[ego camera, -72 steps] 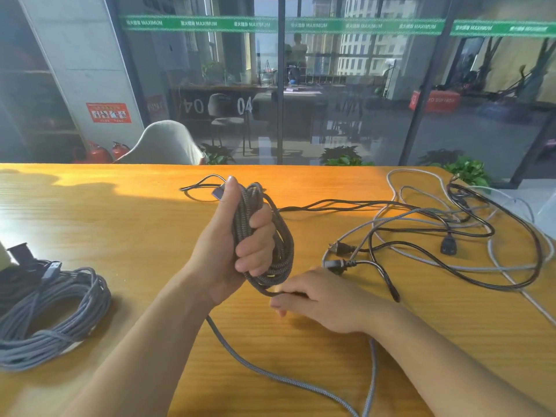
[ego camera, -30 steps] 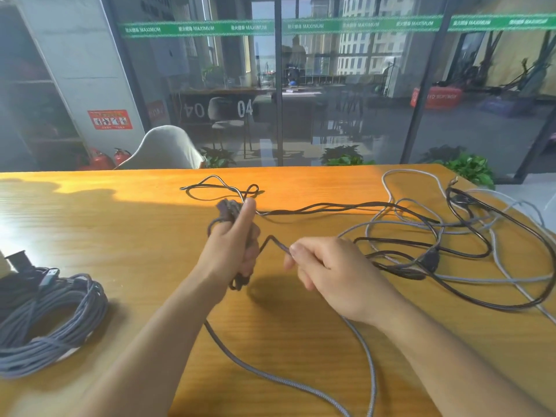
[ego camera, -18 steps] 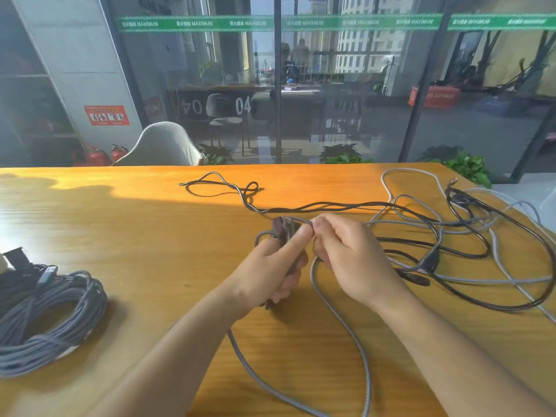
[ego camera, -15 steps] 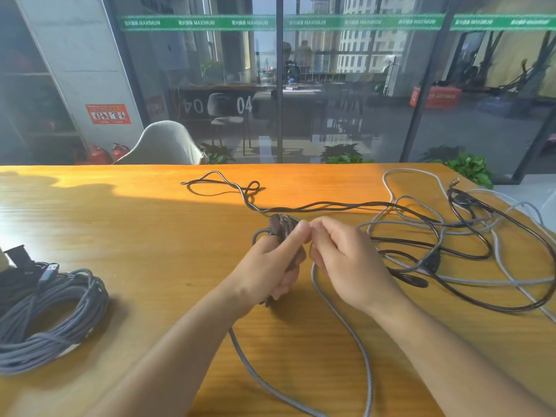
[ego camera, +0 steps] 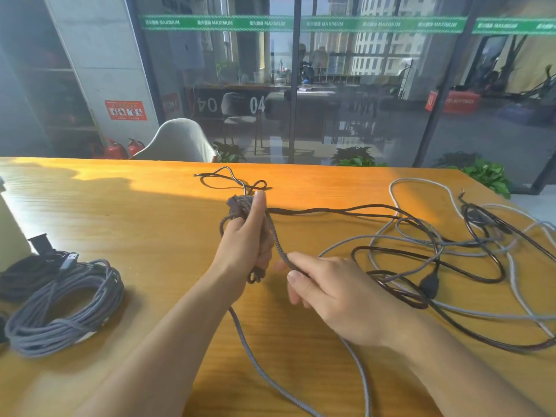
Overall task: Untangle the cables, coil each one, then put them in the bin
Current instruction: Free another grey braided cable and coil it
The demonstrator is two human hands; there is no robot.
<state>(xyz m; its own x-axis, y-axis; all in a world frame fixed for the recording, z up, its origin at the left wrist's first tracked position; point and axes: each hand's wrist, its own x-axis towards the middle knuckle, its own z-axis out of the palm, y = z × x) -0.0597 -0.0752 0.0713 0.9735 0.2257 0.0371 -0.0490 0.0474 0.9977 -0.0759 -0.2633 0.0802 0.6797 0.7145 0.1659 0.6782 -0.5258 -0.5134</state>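
My left hand [ego camera: 245, 245] grips a small bundle of braided grey cable [ego camera: 240, 206] upright above the wooden table [ego camera: 144, 218], thumb pressed along its top. A strand of the same cable [ego camera: 278, 245] runs down from the bundle into my right hand [ego camera: 322, 287], which pinches it between thumb and fingers. The loose tail [ego camera: 255, 356] loops over the table toward me. To the right lies a tangle of black and light grey cables [ego camera: 436, 257].
A finished grey coil [ego camera: 63, 305] and a dark cable bundle [ego camera: 27, 272] lie at the left edge beside a pale object [ego camera: 9, 227]. A thin black cable loop [ego camera: 228, 179] sits behind my hands. Glass wall and a chair stand beyond the table.
My right hand has drawn the strand down and away from the bundle, toward me; half a second ago both hands met at the bundle's top. My left hand shifted slightly left and up.
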